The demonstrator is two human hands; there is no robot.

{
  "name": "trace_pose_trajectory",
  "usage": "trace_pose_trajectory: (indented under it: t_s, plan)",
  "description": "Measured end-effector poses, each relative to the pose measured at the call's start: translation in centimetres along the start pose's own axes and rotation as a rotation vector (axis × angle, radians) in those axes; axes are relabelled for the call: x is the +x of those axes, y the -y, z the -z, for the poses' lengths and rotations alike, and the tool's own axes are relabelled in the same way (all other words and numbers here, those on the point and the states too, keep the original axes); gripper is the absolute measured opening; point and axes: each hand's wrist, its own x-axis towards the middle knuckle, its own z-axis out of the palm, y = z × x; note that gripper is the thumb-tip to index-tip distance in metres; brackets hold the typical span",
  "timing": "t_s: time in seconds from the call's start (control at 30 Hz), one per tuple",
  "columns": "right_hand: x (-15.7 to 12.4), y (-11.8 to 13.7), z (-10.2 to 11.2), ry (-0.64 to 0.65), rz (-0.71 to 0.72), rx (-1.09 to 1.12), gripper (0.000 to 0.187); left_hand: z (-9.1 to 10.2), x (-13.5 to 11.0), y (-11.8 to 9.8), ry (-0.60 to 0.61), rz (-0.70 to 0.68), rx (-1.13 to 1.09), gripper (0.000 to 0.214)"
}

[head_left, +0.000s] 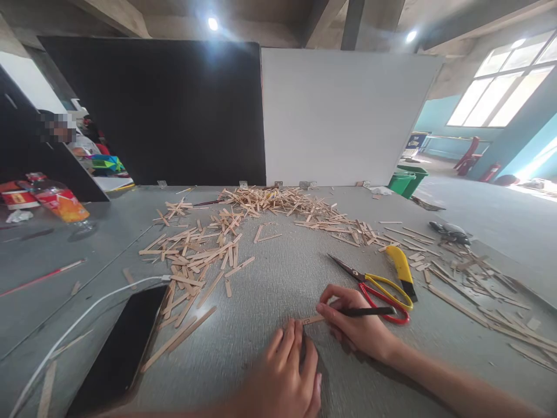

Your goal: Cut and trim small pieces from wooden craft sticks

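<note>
In the head view, a short wooden craft stick (pixel 314 319) with small dark marks drawn on it lies on the grey table at the front middle. My left hand (pixel 287 371) pins its left end to the table with closely set fingertips. Something dark shows between the thumb and fingers, either shadow or an object. My right hand (pixel 357 325) grips a slim black pen (pixel 369 312), fingers closed around it at the stick's right end; its tip is hidden by the fingers. Just beyond lie red-and-yellow-handled scissors (pixel 359 276), partly opened, and a yellow cutter (pixel 399 267).
Loose craft sticks (pixel 278 203) form an arc across the back and left, with cut slivers (pixel 483 290) at right. A phone (pixel 124 342) with a white cable (pixel 82 322) lies left. Further left are a bottle (pixel 61 200) and a red pencil (pixel 43 277). Panels (pixel 348 116) stand behind.
</note>
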Motion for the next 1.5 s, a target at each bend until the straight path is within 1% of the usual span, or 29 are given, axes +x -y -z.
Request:
trace_pose_trajectory:
  t_s: [0.17, 0.27, 0.5, 0.6, 0.73, 0.83, 1.0, 1.13, 1.2, 1.3, 1.5]
  plan:
    - [0.1, -0.1, 0.0, -0.087, 0.030, 0.006, 0.037, 0.8, 0.3, 0.0, -0.020, 0.002, 0.004, 0.042]
    - [0.3, 0.1, -0.2, -0.128, 0.043, 0.015, 0.036, 0.7, 0.2, 0.0, -0.017, -0.005, -0.003, 0.041]
    - [0.1, 0.2, -0.3, -0.124, 0.040, 0.047, 0.040, 0.0, -0.3, 0.0, -0.012, -0.002, 0.014, 0.040]
    - [0.1, -0.1, -0.2, -0.127, 0.045, 0.062, 0.041, 0.5, -0.1, -0.1, -0.002, 0.001, 0.011, 0.040]
    - [0.1, -0.4, -0.2, -0.130, 0.062, 0.057, 0.038, 1.2, 0.3, -0.2, 0.020, 0.016, 0.001, 0.040]
    - [0.3, -0.5, -0.2, -0.126, 0.067, 0.045, 0.037, 1.5, 0.4, -0.3, 0.026, 0.020, -0.017, 0.039]
    - [0.2, -0.6, -0.2, -0.143, 0.078, 0.005, 0.038, 1.9, 0.4, -0.5, 0.068, 0.059, -0.031, 0.038]
    - [-0.2, -0.1, -0.4, -0.154, 0.110, -0.055, 0.039, 2.0, 0.4, -0.6, 0.045, 0.081, -0.020, 0.039]
    - [-0.2, 0.2, -0.5, -0.164, 0.127, -0.082, 0.044, 2.0, 0.4, -0.6, 0.027, 0.080, -0.008, 0.039]
    - [0.2, 0.1, -0.7, -0.180, 0.106, -0.085, 0.050, 1.6, 0.3, -0.5, -0.006, 0.064, 0.024, 0.038]
    - [0.7, -0.5, -0.5, -0.178, 0.048, -0.056, 0.044, 0.3, 0.1, -0.1, -0.058, 0.008, 0.004, 0.038]
